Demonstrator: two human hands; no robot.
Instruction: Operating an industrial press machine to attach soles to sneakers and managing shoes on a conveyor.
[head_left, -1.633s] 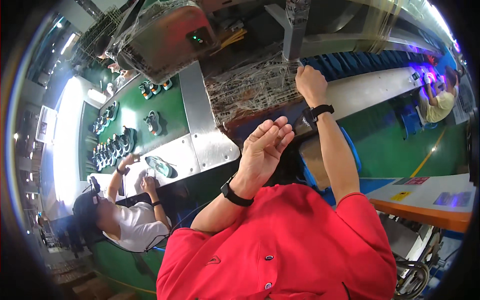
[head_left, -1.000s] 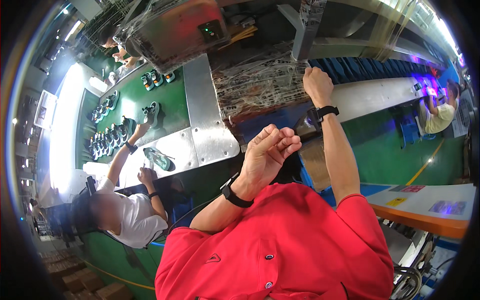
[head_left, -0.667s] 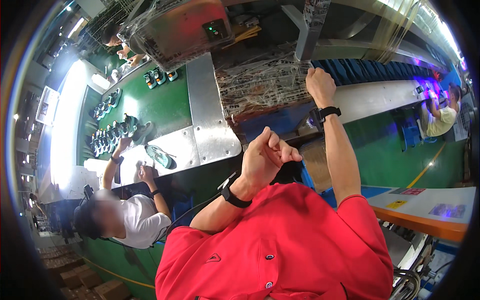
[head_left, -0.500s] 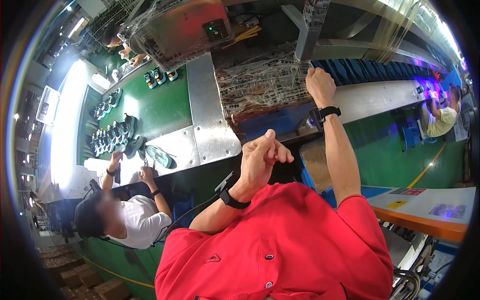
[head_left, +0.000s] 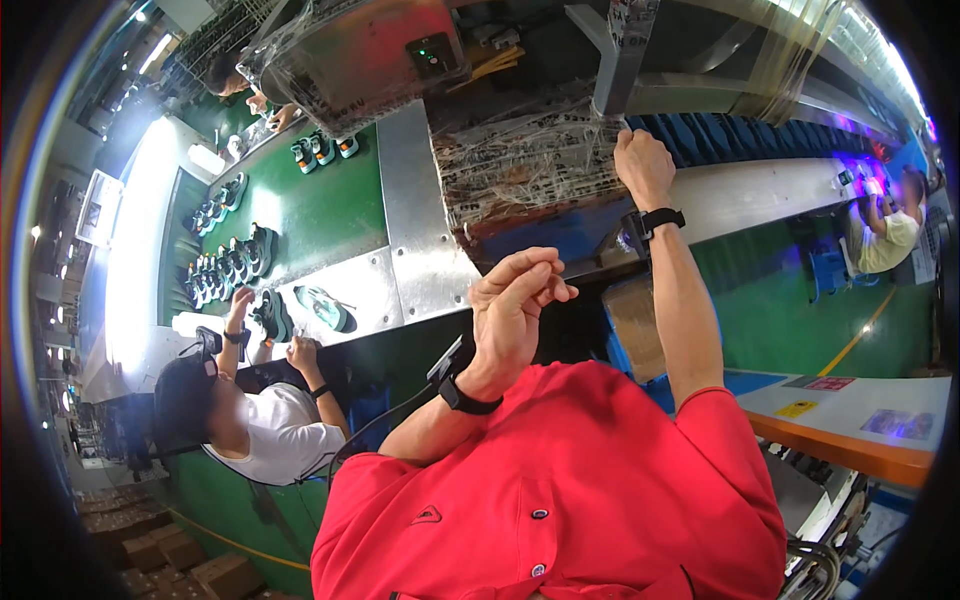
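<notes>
My left hand [head_left: 512, 312] is raised in front of my chest, apart from the bench. Its fingers are bent and drawn together with the thumb against them, and nothing shows in them. Farther out, my right hand [head_left: 643, 167] is closed in a fist at the right end of the plastic-wrapped machine housing [head_left: 530, 165], just below a grey metal post [head_left: 617, 60]. The inside of that fist is hidden. Black straps circle both wrists.
To the left, a green-topped bench [head_left: 325, 215] with a metal edge [head_left: 425, 225] carries several shoes [head_left: 230, 262]. A co-worker in white [head_left: 285, 435] works there. A conveyor [head_left: 750, 195] runs right toward another person [head_left: 885, 235]. A cardboard box [head_left: 635, 325] stands below my right arm.
The fingers of my left hand have risen and drawn together with the thumb. My right fist has barely moved. The co-worker in white has shifted, with one hand raised beside a dark shoe.
</notes>
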